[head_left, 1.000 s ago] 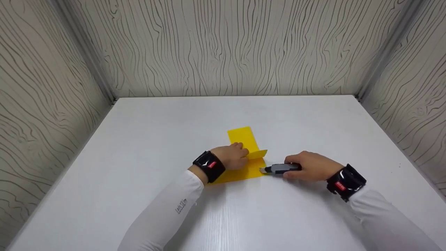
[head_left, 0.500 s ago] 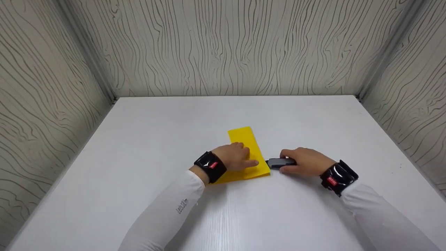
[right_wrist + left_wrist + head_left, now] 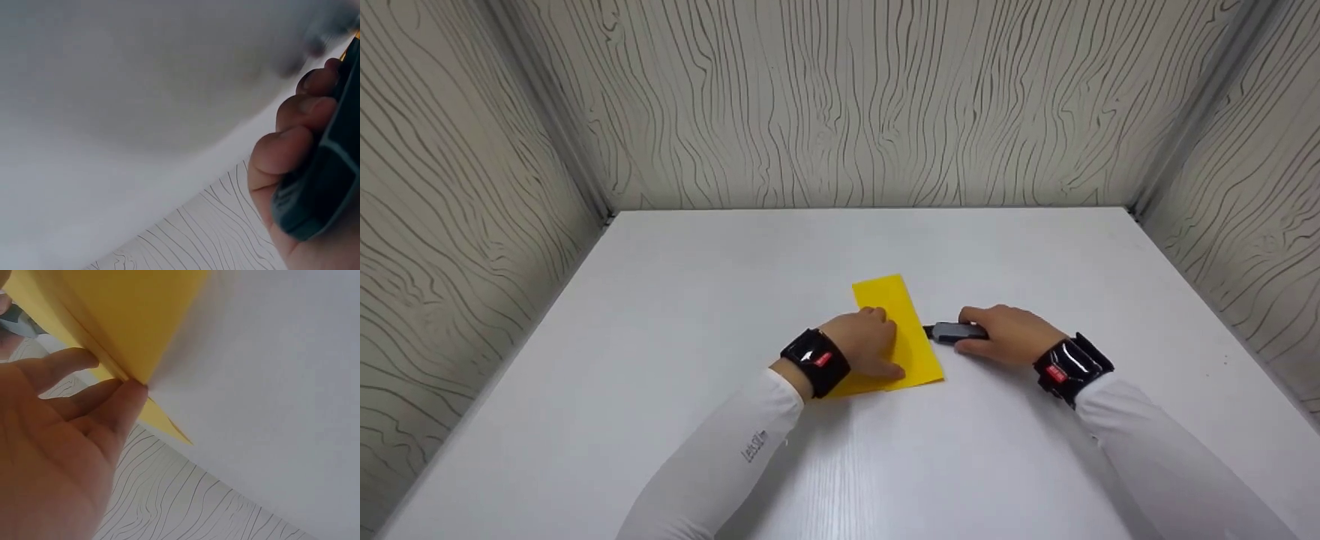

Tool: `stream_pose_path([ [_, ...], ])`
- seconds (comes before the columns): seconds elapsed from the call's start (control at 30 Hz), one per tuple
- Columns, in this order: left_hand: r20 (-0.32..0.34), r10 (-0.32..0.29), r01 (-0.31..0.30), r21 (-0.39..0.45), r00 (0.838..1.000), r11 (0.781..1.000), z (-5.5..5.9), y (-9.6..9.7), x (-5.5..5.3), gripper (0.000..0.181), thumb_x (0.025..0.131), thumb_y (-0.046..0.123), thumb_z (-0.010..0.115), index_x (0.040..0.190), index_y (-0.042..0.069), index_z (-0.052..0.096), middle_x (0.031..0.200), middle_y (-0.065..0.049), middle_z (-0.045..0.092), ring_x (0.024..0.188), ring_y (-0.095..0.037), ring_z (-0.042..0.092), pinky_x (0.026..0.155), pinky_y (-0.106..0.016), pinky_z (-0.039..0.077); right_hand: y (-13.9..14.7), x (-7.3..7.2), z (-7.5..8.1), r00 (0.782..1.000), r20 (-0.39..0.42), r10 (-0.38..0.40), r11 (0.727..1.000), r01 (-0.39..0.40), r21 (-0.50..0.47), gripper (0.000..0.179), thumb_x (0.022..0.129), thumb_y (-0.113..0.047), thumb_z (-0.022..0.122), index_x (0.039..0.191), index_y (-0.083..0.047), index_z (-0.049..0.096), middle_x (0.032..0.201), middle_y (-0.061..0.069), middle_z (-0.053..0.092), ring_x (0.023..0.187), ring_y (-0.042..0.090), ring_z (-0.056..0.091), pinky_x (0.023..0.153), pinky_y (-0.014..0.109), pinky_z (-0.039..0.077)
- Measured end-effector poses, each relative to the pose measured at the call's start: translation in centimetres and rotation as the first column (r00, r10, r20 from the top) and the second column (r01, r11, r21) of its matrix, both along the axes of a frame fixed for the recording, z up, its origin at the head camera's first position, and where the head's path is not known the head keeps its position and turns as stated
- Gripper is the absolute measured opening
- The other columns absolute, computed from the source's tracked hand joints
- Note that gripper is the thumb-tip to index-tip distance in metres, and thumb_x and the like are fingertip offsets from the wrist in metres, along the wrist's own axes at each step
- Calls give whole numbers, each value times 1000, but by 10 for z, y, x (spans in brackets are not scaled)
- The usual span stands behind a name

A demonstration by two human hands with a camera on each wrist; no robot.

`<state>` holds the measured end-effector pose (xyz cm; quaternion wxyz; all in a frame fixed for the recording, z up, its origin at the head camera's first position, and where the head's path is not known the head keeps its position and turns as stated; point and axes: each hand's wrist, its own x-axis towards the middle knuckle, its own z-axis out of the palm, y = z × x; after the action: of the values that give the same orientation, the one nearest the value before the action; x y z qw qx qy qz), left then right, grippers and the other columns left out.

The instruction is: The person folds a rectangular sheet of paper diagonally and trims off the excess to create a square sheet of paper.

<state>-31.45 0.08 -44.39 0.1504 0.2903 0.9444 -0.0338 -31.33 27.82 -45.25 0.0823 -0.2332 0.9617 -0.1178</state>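
Observation:
A folded sheet of yellow paper [image 3: 911,341] lies on the white table in the head view. My left hand [image 3: 864,341] rests on it, fingertips pressing it and thumb near its front edge. Close up in the left wrist view, fingers [image 3: 121,402] of that hand touch the paper [image 3: 129,320] along a crease. My right hand [image 3: 1014,335] grips a grey and black utility knife [image 3: 958,333], whose front end meets the paper's right edge. Its blade is hidden in the head view. In the right wrist view, fingers [image 3: 281,149] curl round the knife's handle [image 3: 332,174].
The white table [image 3: 697,285] spreads out around the paper. Wood-grain-patterned panels [image 3: 840,105] enclose it at the back and on both sides.
The raised paper flap has come down flat over the sheet. My right hand has moved the knife left and farther from me along the paper's right edge. My left hand stays mostly in place.

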Motion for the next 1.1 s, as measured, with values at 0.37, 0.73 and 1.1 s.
stream_pose_path([
  [0.37,-18,-53,54,20,998,998,2,-1,5,74,96,67,72,146,12,66,148,-12,61,128,-28,58,118,-43,52,-4,-2,-5,999,-18,-34,999,35,26,31,104,-43,72,116,-16,65,87,2,63,78,20,55,71,35,41],
  [0.73,57,42,-47,87,998,995,-2,-5,1,87,94,66,76,161,18,51,170,-9,49,152,-28,52,130,-47,40,-9,1,-5,1000,-10,-28,999,28,42,25,107,-39,68,117,-16,63,87,1,61,78,20,55,73,38,42],
  [1.1,61,38,-42,63,997,997,2,0,1,89,94,66,76,164,19,49,170,-8,49,153,-27,51,130,-46,39,-5,-1,-2,999,-32,-32,999,33,38,26,107,-39,68,123,-18,66,92,1,63,85,23,57,78,42,45],
])
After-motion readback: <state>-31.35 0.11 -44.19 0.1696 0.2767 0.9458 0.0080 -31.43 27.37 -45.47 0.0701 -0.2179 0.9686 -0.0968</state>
